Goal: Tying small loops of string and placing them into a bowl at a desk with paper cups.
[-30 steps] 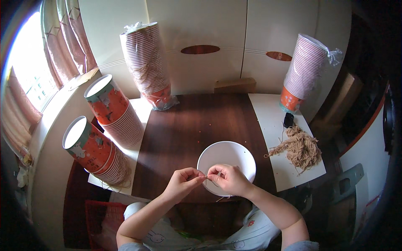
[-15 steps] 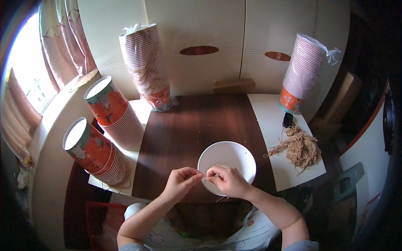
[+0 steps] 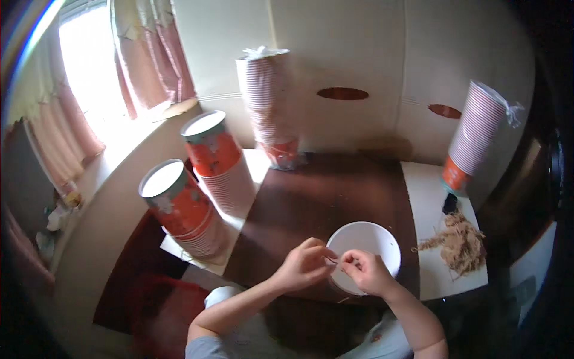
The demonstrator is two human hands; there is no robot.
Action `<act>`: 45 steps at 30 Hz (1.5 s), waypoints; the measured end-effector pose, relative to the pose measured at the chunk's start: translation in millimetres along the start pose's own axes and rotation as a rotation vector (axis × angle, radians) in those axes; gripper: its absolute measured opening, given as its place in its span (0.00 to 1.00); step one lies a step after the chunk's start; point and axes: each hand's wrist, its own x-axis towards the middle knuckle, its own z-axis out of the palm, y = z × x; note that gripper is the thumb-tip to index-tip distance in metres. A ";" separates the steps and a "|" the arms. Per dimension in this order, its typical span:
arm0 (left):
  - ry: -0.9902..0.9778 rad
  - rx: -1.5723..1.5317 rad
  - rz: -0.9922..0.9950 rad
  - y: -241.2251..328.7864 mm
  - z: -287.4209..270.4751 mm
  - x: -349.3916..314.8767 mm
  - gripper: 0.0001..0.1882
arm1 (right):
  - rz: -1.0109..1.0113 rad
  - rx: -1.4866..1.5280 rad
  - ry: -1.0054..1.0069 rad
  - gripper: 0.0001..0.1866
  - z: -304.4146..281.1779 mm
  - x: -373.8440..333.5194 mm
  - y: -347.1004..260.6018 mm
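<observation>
A white-lined paper bucket [image 3: 375, 239] stands with its mouth up at the near side of the brown table. Over its near left rim, my left hand [image 3: 304, 264] and my right hand [image 3: 369, 274] meet almost fingertip to fingertip. Both are curled into pinches, with a short piece of thin cord [image 3: 330, 259] between them, blurred and mostly covered by the fingers. A loose strand [image 3: 343, 300] shows below the bucket's near edge. To the right, a tangled heap of beige cord [image 3: 463, 245] lies on a white panel.
Two stacks of upturned orange paper buckets [image 3: 212, 157] [image 3: 179, 206] stand at the left. Bagged bucket stacks rise at the back left [image 3: 268, 102] and back right [image 3: 476, 128]. A small black object [image 3: 449, 204] touches the cord heap. A curtained window [image 3: 95, 72] is far left.
The view has swung left, so the table and stacks appear further right and lower. Both hands stay close together by the bucket's rim; the left fingers look slightly more spread.
</observation>
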 end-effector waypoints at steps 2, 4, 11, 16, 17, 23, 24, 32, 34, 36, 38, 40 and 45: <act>0.046 0.087 0.149 5.0 1.6 -0.2 0.10 | 0.037 -0.032 -0.012 0.03 -0.1 -0.6 -0.5; 0.061 0.140 0.139 15.6 4.6 -0.1 0.09 | 0.024 0.001 -0.021 0.03 0.7 -1.0 0.5; 0.096 0.308 0.179 16.0 9.2 -0.7 0.08 | 0.016 0.186 -0.010 0.05 4.0 1.1 8.6; 0.104 0.397 0.204 6.9 5.6 -1.2 0.09 | 0.022 0.016 -0.004 0.07 -2.0 0.2 -5.5; 0.132 0.464 0.238 5.4 4.5 -1.3 0.08 | -0.027 -0.168 -0.015 0.07 -3.3 0.4 -7.3; 0.082 0.456 0.223 7.5 9.1 -1.3 0.07 | -0.047 0.090 -0.070 0.08 0.0 -5.0 -3.4; 0.077 0.442 0.197 10.2 8.5 -0.7 0.07 | -0.045 0.093 -0.071 0.08 0.6 -5.0 -4.2; -0.148 -0.037 -0.004 -5.3 0.8 8.0 0.07 | 0.054 0.530 -0.111 0.08 0.9 -8.5 -8.6; -0.163 -0.050 0.017 -7.2 0.8 8.1 0.07 | 0.062 0.605 -0.104 0.08 -0.4 -10.1 -11.8; -0.188 -0.027 -0.001 -6.4 -0.3 9.1 0.06 | 0.070 0.680 -0.095 0.09 -3.3 -12.8 -17.7; -0.197 -0.002 0.030 -11.7 0.9 9.6 0.06 | 0.106 0.819 -0.130 0.09 -6.9 -17.2 -25.5; -0.207 0.022 0.066 -17.1 3.1 11.0 0.06 | -0.010 0.842 -0.124 0.10 -10.2 -24.5 -32.6; -0.345 0.004 0.096 -32.2 7.1 9.3 0.06 | -0.185 1.034 -0.059 0.13 -18.0 -38.4 -55.9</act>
